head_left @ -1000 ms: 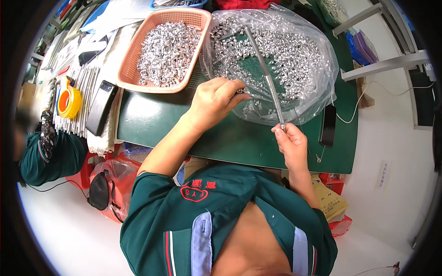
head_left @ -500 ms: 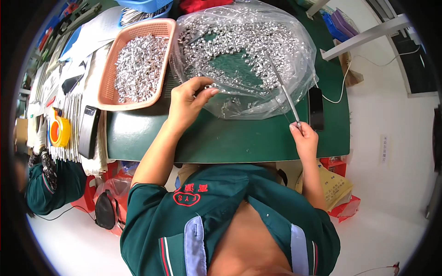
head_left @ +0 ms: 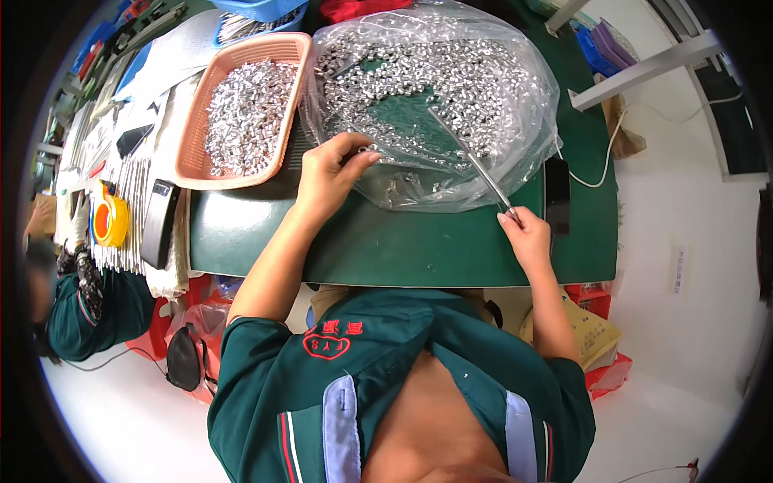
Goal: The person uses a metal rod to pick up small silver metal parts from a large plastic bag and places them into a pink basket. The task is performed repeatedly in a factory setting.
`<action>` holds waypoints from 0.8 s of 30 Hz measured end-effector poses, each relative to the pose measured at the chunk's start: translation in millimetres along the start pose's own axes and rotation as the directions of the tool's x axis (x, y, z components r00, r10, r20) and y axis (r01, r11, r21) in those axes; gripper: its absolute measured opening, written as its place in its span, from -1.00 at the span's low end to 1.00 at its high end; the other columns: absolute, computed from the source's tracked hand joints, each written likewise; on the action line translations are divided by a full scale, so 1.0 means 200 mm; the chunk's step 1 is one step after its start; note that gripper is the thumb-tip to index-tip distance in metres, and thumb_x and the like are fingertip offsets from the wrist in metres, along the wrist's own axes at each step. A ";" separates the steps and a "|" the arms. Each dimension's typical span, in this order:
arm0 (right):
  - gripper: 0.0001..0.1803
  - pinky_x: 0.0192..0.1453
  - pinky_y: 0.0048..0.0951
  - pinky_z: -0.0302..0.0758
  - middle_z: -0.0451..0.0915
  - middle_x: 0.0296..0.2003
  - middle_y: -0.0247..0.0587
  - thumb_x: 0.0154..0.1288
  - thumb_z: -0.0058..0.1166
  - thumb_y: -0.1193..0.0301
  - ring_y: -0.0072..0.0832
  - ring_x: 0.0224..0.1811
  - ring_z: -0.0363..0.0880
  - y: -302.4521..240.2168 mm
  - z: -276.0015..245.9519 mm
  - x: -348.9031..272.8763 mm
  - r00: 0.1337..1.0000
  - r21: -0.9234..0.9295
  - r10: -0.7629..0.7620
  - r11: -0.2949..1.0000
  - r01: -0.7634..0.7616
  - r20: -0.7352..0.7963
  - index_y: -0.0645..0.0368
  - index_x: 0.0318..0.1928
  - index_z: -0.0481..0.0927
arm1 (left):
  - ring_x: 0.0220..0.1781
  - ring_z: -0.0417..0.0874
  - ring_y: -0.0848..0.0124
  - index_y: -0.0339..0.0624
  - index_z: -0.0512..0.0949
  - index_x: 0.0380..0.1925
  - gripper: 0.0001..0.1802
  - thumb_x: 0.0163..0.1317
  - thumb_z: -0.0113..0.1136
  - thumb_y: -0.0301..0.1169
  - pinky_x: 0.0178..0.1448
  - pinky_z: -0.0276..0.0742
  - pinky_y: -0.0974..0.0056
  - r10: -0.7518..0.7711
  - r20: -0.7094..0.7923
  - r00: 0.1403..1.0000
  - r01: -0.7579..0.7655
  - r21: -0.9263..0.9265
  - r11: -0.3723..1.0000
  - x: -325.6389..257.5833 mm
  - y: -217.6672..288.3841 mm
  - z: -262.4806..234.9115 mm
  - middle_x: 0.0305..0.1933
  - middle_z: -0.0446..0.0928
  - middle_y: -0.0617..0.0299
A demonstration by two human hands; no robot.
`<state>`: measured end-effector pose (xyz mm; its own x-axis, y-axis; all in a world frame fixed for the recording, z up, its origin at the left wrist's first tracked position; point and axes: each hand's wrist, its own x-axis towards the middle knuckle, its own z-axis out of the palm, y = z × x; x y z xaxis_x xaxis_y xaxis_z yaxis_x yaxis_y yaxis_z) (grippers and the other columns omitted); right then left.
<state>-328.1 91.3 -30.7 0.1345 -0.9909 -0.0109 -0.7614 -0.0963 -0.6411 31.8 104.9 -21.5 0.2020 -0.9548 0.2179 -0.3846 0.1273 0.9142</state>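
My left hand (head_left: 332,173) is at the near left edge of a clear plastic bag (head_left: 451,193), thumb and forefinger pinched on a small silvery metal part (head_left: 369,148). My right hand (head_left: 525,236) grips the lower end of a long thin metal rod (head_left: 475,163). The rod slants up and left over the bag, its far tip above the green gap among the parts. Many small shiny metal parts (head_left: 491,72) lie in a ring on the bag. Left of it stands a pink plastic basket (head_left: 183,153) with more such parts.
A dark phone (head_left: 556,196) lies right of the bag on the green table (head_left: 386,258). At left are a black phone (head_left: 159,224), yellow tape (head_left: 110,221) and bundled metal rods (head_left: 133,179). A blue basket (head_left: 262,10) stands behind. A co-worker (head_left: 101,314) sits at left.
My right hand has moved slightly left and up, and the rod's tip has swung left from the parts to the gap. My left hand stays pinched in nearly the same place.
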 end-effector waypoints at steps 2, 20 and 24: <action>-0.81 -0.50 -0.54 0.29 0.46 -0.64 -0.40 0.26 0.20 0.42 -0.66 -0.61 0.34 -0.08 -0.04 -0.02 0.995 0.150 0.003 0.989 -0.018 0.097 0.28 -0.39 0.53 | -0.39 0.65 0.50 -0.27 0.64 -0.21 -0.76 0.15 0.40 -0.41 -0.28 0.54 0.38 0.010 0.005 1.000 -0.010 -0.010 1.000 0.00 0.01 0.00 -0.41 0.66 0.15; -0.90 -0.54 -0.67 0.13 0.44 -0.54 -0.47 0.30 0.10 0.49 -0.79 -0.60 0.23 -0.45 -0.07 -0.04 0.832 0.695 -0.127 0.625 -0.356 0.540 0.29 -0.32 0.55 | -0.35 0.68 0.23 -0.26 0.62 -0.20 -0.73 0.09 0.41 -0.44 -0.26 0.56 0.26 0.405 0.084 0.910 -0.414 0.169 0.894 0.01 0.05 -0.05 -0.31 0.65 0.07; -0.90 -0.53 -0.67 0.14 0.45 -0.53 -0.45 0.30 0.10 0.50 -0.79 -0.59 0.24 -0.47 -0.08 -0.05 0.802 0.660 -0.096 0.630 -0.410 0.589 0.31 -0.29 0.57 | -0.32 0.68 0.15 -0.24 0.61 -0.21 -0.73 0.08 0.42 -0.42 -0.24 0.57 0.20 0.397 0.123 0.909 -0.415 0.205 0.886 0.01 0.04 -0.06 -0.30 0.65 0.05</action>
<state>-268.3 107.9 42.2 0.5546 -0.7299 -0.3996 -0.1158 0.4078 -0.9057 39.9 107.3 -9.6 -0.0801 -0.8508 0.5194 -0.6094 0.4542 0.6499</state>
